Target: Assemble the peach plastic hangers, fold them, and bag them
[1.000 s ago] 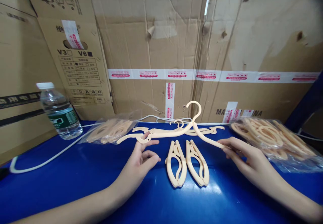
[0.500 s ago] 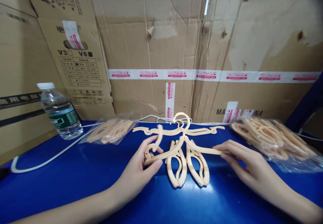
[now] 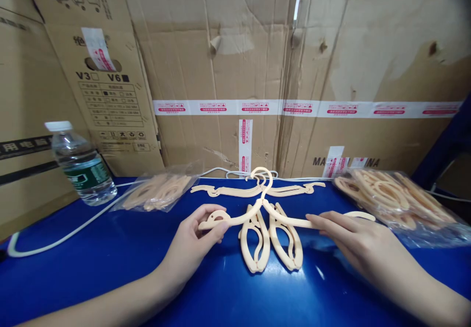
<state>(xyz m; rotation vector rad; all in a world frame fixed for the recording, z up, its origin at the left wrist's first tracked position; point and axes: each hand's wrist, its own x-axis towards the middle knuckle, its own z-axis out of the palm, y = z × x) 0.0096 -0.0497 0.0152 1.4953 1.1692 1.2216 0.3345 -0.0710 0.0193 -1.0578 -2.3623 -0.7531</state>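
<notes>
A cream plastic folding hanger [image 3: 289, 219] is held up in front of me, its hook upward. My left hand [image 3: 198, 243] pinches its left end between thumb and fingers, near a rounded joint; the fingers hide part of that end. On the right arm of the hanger, my right hand [image 3: 353, 238] is closed, and the curved tip sticks out behind the knuckles. Just below lie folded cream hanger pieces [image 3: 254, 248], two loop shapes side by side on the blue table [image 3: 147, 268]. Another spread-out hanger [image 3: 239, 191] rests behind.
Clear bags of folded hangers lie at the back left [image 3: 158, 192] and right [image 3: 393, 199]. A water bottle [image 3: 83, 170] stands at the left. A white cable [image 3: 69, 236] runs along the left and back. Cardboard [image 3: 221, 71] walls the far side.
The hanger's left end piece, upright before, has swung down out of that position. At the right, the end piece now shows beyond my right hand. The view has shifted slightly.
</notes>
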